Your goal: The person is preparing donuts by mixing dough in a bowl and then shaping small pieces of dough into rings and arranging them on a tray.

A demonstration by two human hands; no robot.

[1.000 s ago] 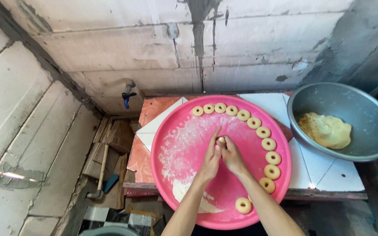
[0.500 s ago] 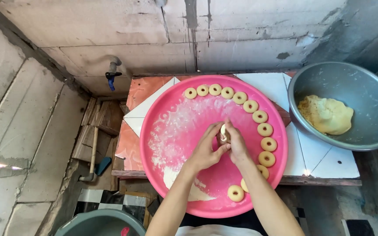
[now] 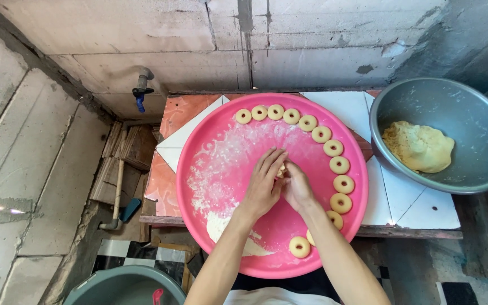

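Both hands (image 3: 280, 183) pinch a dough piece (image 3: 281, 170); pink round tray (image 3: 210, 141) beneath.

A: What do you see behind the desk (image 3: 334, 104)?

B: You face a rough grey concrete wall (image 3: 199, 34) across the top of the frame, with block joints and dark stains. A tap (image 3: 141, 85) with a blue handle sticks out of it at upper left.

A: And the desk itself?

B: It is topped with white and orange-red tiles.

A: What lies at your left?

B: Concrete slabs (image 3: 18, 164), lit by a bright streak at the left edge. Wooden boards (image 3: 125, 161) and a long-handled tool (image 3: 117, 195) lie beside the desk. At the bottom you see black-and-white floor tiles (image 3: 136, 254) and a grey-green tub (image 3: 122, 285).
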